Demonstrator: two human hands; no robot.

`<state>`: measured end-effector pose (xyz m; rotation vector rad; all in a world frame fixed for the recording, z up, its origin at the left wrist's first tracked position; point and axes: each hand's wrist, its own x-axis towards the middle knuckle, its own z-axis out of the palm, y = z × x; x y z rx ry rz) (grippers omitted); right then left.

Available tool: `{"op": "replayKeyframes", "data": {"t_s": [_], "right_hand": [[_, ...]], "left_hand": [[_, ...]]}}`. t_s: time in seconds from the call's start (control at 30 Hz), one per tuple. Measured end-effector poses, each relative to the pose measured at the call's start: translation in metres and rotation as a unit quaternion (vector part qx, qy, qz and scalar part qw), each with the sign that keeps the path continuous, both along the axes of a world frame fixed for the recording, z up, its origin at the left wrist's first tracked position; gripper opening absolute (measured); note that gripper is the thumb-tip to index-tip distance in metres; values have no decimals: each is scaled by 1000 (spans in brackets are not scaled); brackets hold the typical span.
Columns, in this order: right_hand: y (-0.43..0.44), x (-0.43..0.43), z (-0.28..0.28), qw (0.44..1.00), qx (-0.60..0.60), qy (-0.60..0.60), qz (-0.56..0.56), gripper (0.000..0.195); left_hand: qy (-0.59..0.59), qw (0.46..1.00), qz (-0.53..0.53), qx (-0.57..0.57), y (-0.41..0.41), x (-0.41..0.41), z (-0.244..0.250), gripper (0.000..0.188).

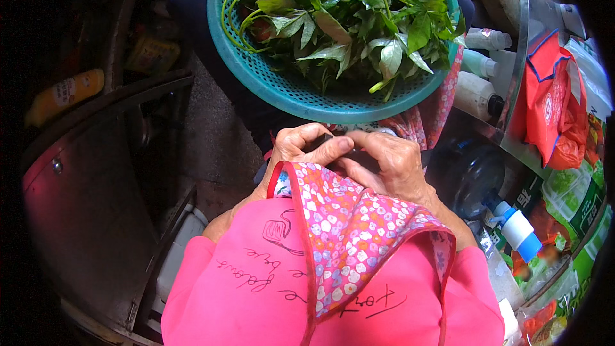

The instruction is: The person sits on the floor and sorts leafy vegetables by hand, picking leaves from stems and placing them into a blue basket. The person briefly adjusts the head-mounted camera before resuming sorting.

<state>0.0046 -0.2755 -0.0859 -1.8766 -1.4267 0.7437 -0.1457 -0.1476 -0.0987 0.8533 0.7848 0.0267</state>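
Observation:
My left hand (302, 144) is curled around a small dark object (319, 142) at my waist, its thumb pointing right. My right hand (391, 161) meets it from the other side, with fingers and thumb around the dark material between the hands. What this object is cannot be made out, as the fingers cover most of it. Just beyond both hands, a teal perforated plastic basket (307, 105) rests on my lap, heaped with green leafy stems (336, 24). The floral apron (346, 230) hangs in folds below the hands, over a pink top (240, 274) bearing writing.
On the left stand a metal cabinet panel (91, 182) and an orange bottle (67, 91). To the right lie a large clear water jug (466, 173) with a blue-and-white pump (519, 233), several white bottles (473, 89), a red bag (547, 96) and green plastic packages (576, 192).

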Motion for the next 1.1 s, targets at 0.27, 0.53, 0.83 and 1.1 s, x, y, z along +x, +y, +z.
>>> {"op": "replayKeyframes", "data": {"t_s": [0.27, 0.53, 0.83, 1.1], "right_hand": [[-2, 1, -1, 1000, 9, -12, 6, 55], [2, 0, 1, 997, 30, -69, 19, 53], [3, 12, 1, 997, 34, -44, 57, 47], [-13, 28, 7, 998, -22, -27, 59, 44]], "left_hand": [[52, 994, 67, -70, -1, 9, -2, 32], [51, 995, -5, -80, 9, 3, -4, 22], [45, 982, 48, -175, 3, 0, -8, 22], [32, 980, 79, -178, 3, 4, -1, 20]]}}
